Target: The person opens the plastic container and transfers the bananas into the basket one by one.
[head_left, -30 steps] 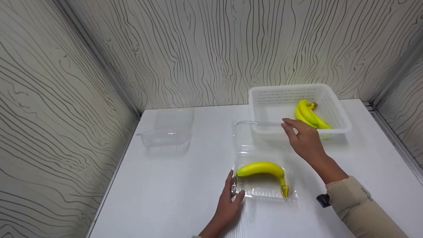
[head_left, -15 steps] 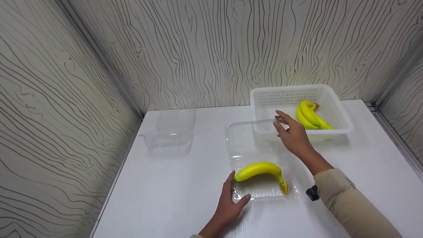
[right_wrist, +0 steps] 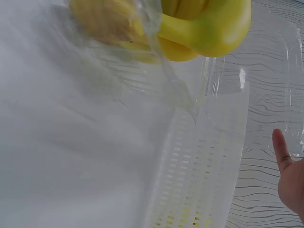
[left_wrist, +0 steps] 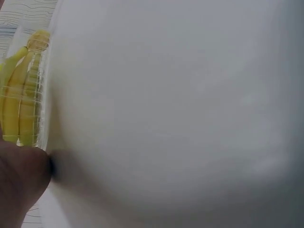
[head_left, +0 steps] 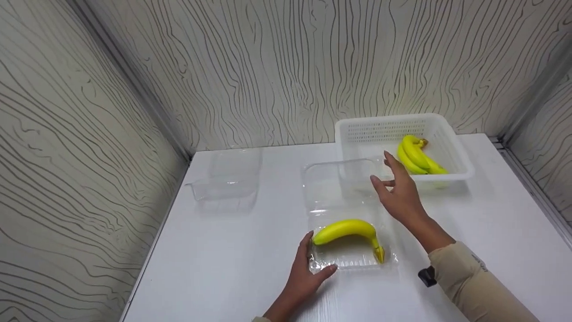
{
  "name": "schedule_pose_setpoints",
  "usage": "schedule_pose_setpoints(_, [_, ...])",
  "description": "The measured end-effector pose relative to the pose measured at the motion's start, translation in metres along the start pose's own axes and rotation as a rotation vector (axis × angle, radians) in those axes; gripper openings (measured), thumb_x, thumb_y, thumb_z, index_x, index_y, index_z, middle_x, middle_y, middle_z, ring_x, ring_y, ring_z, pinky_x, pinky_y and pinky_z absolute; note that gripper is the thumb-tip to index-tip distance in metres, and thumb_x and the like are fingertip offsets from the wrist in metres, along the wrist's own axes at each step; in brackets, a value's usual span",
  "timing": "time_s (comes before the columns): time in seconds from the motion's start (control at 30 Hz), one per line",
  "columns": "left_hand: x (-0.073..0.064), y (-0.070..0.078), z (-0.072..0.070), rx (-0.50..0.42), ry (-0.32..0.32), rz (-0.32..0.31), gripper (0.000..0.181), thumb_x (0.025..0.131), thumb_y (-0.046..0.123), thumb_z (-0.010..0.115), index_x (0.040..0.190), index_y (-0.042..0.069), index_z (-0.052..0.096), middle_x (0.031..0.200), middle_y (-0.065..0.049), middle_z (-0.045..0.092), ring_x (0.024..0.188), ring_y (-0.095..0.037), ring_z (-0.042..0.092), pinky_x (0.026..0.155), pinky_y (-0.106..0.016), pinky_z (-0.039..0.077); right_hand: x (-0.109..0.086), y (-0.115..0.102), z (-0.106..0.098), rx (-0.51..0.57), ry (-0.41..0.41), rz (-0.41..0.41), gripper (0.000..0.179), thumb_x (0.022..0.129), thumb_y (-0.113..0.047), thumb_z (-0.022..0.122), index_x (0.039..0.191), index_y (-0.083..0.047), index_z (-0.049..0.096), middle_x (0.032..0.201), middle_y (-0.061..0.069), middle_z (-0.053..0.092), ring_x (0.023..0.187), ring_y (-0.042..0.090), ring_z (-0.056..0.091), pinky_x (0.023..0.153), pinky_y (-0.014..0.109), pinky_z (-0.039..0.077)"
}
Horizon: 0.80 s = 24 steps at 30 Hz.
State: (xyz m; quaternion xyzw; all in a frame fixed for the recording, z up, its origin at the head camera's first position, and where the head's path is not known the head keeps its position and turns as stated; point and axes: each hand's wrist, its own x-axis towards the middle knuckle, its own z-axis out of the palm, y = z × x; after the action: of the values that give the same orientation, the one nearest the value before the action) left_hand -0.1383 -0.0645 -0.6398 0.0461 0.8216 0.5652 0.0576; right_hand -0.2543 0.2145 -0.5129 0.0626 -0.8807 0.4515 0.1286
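Observation:
A clear plastic clamshell box (head_left: 364, 267) lies on the white table with its lid (head_left: 328, 185) raised at the back. Inside sit bananas (head_left: 346, 228), seen from above as one curved fruit. The left wrist view shows several bananas (left_wrist: 20, 95) side by side through the clear wall. My left hand (head_left: 301, 279) rests at the box's front left corner, fingers along the side and thumb by the front edge. My right hand (head_left: 400, 197) hovers beside the lid's right edge, thumb and fingers spread apart and nothing between them. Its other fingers are partly hidden.
Behind the lid, at the back right, stands a white perforated basket (head_left: 467, 172) with another bunch of bananas (head_left: 415, 154). A second clear clamshell box (head_left: 225, 190) stands unfolded at the back left. Patterned wall panels (head_left: 286, 71) border the table.
My right hand has let go of the lid's rim and spread its fingers. The lid stays raised. The clamshell box has shifted slightly left, and my left thumb has spread outward along the front.

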Motion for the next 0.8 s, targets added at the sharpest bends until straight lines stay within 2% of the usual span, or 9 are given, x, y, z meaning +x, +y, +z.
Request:
schedule_pose_setpoints(0.07, [0.001,0.0,0.0,-0.005,0.002,0.002,0.101,0.089,0.048,0.084,0.168,0.029,0.025,0.176,-0.006,0.035,0.162,-0.033,0.036,0.13,-0.062,0.032,-0.007,0.003,0.002,-0.013,0.053,-0.052,0.066,0.109,-0.038,0.06,0.168,-0.023,0.033,0.167,0.015,0.043,0.116,0.04,0.074,0.094,0.055,0.064])
schedule_pose_setpoints(0.13, [0.001,-0.001,0.0,-0.012,0.0,0.0,0.101,0.088,0.048,0.084,0.168,0.029,0.025,0.176,-0.006,0.035,0.162,-0.033,0.035,0.13,-0.062,0.032,-0.014,0.006,0.005,-0.034,0.107,-0.129,0.056,0.108,-0.028,0.064,0.16,-0.019,0.046,0.16,0.012,0.052,0.115,0.034,0.074,0.091,0.039,0.066])
schedule_pose_setpoints(0.2, [0.002,-0.001,-0.001,-0.011,-0.003,-0.004,0.102,0.088,0.05,0.084,0.168,0.029,0.024,0.176,-0.006,0.034,0.163,-0.033,0.035,0.13,-0.062,0.031,-0.022,0.008,0.01,-0.06,0.145,-0.218,0.046,0.105,-0.018,0.068,0.15,-0.015,0.059,0.151,0.009,0.06,0.117,0.028,0.072,0.091,0.022,0.063])
schedule_pose_setpoints(0.3, [0.003,-0.002,-0.003,-0.007,-0.004,-0.008,0.102,0.088,0.051,0.084,0.168,0.028,0.025,0.176,-0.006,0.034,0.163,-0.032,0.034,0.131,-0.063,0.03,-0.035,0.007,0.016,-0.121,0.119,-0.34,0.038,0.099,-0.011,0.075,0.137,-0.014,0.07,0.137,0.005,0.069,0.117,0.021,0.07,0.089,0.012,0.059])
schedule_pose_setpoints(0.37, [0.005,-0.003,-0.006,0.002,-0.002,-0.008,0.102,0.088,0.05,0.084,0.168,0.027,0.025,0.176,-0.006,0.035,0.163,-0.033,0.034,0.131,-0.063,0.03,-0.044,0.004,0.02,-0.171,0.043,-0.387,0.038,0.097,-0.013,0.078,0.134,-0.015,0.072,0.134,0.004,0.071,0.116,0.019,0.07,0.088,0.02,0.062])
schedule_pose_setpoints(0.47, [0.007,-0.005,-0.012,0.025,0.005,-0.01,0.101,0.088,0.049,0.083,0.168,0.026,0.025,0.175,-0.008,0.035,0.164,-0.034,0.033,0.131,-0.064,0.029,-0.057,-0.001,0.027,-0.26,-0.137,-0.386,0.045,0.097,-0.025,0.081,0.14,-0.019,0.07,0.14,0.003,0.07,0.123,0.022,0.071,0.096,0.039,0.065])
schedule_pose_setpoints(0.63, [0.01,-0.007,-0.019,0.037,-0.012,0.002,0.101,0.09,0.05,0.082,0.168,0.025,0.023,0.176,-0.007,0.033,0.165,-0.033,0.03,0.132,-0.063,0.027,-0.07,-0.008,0.042,-0.372,-0.422,-0.317,0.065,0.096,-0.039,0.079,0.155,-0.023,0.056,0.159,0.01,0.057,0.142,0.037,0.06,0.115,0.06,0.052])
schedule_pose_setpoints(0.7, [0.011,-0.008,-0.02,0.033,-0.022,0.007,0.102,0.09,0.051,0.081,0.168,0.026,0.022,0.177,-0.007,0.032,0.166,-0.033,0.03,0.133,-0.062,0.027,-0.072,-0.009,0.047,-0.391,-0.483,-0.301,0.072,0.095,-0.039,0.08,0.16,-0.024,0.05,0.162,0.013,0.052,0.143,0.04,0.057,0.116,0.062,0.05])
schedule_pose_setpoints(0.8, [0.011,-0.009,-0.021,0.035,-0.02,0.006,0.102,0.089,0.052,0.081,0.168,0.026,0.021,0.177,-0.006,0.032,0.166,-0.033,0.029,0.133,-0.062,0.027,-0.071,-0.009,0.054,-0.388,-0.511,-0.286,0.079,0.093,-0.034,0.083,0.162,-0.024,0.046,0.16,0.013,0.053,0.14,0.038,0.058,0.116,0.061,0.05])
